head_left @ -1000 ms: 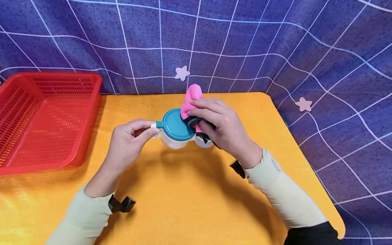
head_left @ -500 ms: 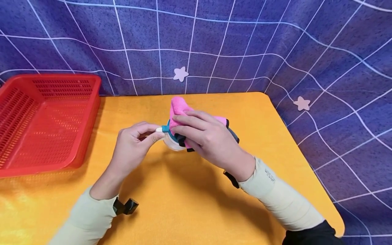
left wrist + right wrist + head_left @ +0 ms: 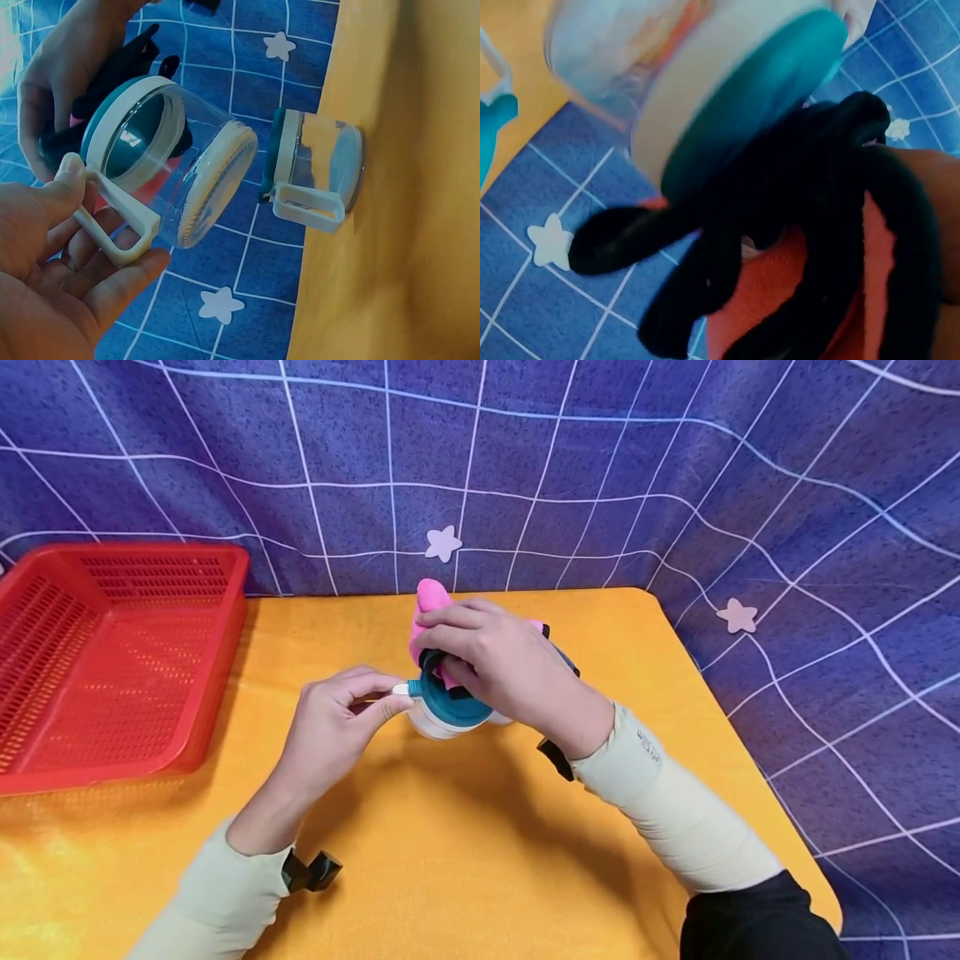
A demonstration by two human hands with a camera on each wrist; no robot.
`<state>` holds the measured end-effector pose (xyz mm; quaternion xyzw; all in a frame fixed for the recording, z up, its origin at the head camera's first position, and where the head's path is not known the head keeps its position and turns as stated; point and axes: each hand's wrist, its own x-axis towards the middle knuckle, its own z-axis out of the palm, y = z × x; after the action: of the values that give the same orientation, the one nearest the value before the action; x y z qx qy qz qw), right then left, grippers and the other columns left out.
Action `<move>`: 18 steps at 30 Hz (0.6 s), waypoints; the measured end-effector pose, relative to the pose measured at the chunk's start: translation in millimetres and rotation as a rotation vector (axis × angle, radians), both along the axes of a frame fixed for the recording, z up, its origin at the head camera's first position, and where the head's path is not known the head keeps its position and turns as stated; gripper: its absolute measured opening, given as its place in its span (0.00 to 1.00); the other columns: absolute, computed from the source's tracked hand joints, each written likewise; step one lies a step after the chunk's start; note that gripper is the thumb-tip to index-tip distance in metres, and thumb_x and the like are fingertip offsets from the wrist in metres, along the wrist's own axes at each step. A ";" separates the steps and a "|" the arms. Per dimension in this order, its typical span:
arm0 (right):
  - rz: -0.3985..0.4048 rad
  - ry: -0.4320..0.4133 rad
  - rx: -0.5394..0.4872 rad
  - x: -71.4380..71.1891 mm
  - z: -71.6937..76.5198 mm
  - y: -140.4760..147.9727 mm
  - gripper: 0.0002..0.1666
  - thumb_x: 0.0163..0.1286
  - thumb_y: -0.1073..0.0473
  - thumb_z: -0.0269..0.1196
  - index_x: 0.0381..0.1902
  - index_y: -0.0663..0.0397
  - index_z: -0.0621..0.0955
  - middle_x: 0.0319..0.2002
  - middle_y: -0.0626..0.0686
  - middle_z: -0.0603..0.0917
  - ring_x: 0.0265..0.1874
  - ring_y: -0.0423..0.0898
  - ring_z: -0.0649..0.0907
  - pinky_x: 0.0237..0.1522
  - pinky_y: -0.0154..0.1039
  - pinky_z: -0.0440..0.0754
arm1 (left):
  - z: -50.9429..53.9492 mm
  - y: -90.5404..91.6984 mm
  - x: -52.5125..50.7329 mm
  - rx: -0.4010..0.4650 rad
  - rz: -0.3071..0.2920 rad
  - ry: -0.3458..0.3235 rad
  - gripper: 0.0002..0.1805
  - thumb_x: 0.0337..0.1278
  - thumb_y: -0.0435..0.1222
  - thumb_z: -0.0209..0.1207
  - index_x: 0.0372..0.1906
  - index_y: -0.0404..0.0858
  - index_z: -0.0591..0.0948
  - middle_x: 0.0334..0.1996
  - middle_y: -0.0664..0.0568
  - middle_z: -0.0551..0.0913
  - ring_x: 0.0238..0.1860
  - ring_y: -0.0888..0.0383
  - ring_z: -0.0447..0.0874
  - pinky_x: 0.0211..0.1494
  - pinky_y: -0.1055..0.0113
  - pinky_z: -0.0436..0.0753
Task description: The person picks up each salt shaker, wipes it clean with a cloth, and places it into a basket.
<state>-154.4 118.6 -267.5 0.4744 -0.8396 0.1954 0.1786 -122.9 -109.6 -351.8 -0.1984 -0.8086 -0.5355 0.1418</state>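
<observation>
A clear jar [image 3: 206,161] with a teal lid [image 3: 465,712] is held above the table, somewhat tilted. My left hand [image 3: 333,718] pinches its white handle [image 3: 124,217] between thumb and fingers. Over the lid, my right hand [image 3: 517,664] grips a bunched pink cloth [image 3: 430,597] with black edging, pressing it against the lid's top. Loose black-edged folds of the cloth hang beside the lid in the right wrist view. A second jar [image 3: 315,161], also clear with a teal lid and handle, stands upright on the table behind; the right hand mostly hides it in the head view.
To the left, a red plastic basket [image 3: 217,693] sits on the yellow table [image 3: 450,860]. A blue curtain [image 3: 337,443] with white grid lines and stars hangs along the back and right side of the table.
The right hand has carried the cloth left across the lid, then back and up a little, baring the lid's front part again. The left hand and jar have shifted slightly right and nearer.
</observation>
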 end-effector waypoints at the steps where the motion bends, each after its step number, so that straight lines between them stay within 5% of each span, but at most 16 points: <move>1: 0.009 -0.018 0.000 -3.5 1.2 0.3 0.15 0.68 0.71 0.67 0.51 0.57 0.87 0.57 0.54 0.85 0.60 0.53 0.80 0.65 0.40 0.76 | 0.1 -0.1 0.3 -0.006 0.002 0.003 0.04 0.58 0.34 0.74 0.38 0.44 0.91 0.31 0.60 0.86 0.30 0.60 0.81 0.33 0.73 0.82; 10: 0.100 -0.177 -0.235 -28.3 -6.0 20.0 0.15 0.67 0.71 0.69 0.51 0.57 0.88 0.52 0.51 0.88 0.57 0.47 0.82 0.64 0.40 0.76 | 3.3 -7.3 1.6 0.060 -0.016 -0.022 0.06 0.57 0.30 0.73 0.39 0.41 0.91 0.33 0.57 0.87 0.32 0.59 0.82 0.37 0.72 0.84; 14: 0.118 -0.274 -0.402 -28.6 -14.0 29.1 0.16 0.68 0.74 0.68 0.51 0.59 0.88 0.54 0.52 0.88 0.60 0.46 0.82 0.66 0.42 0.76 | 6.5 -12.5 0.9 0.098 -0.029 -0.006 0.07 0.57 0.26 0.72 0.41 0.36 0.91 0.33 0.52 0.87 0.32 0.59 0.83 0.39 0.73 0.84; 18: 0.101 -0.267 -0.539 -22.0 -22.9 33.9 0.17 0.66 0.77 0.66 0.51 0.60 0.88 0.55 0.53 0.87 0.61 0.48 0.82 0.67 0.45 0.76 | 11.5 -16.7 0.2 0.155 -0.033 -0.013 0.08 0.58 0.24 0.70 0.42 0.32 0.90 0.34 0.52 0.88 0.34 0.60 0.85 0.42 0.73 0.85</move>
<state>-176.4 152.6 -290.4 0.4214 -0.7488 0.4804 0.1762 -122.7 -126.4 -340.3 -0.1964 -0.7622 -0.6000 0.1428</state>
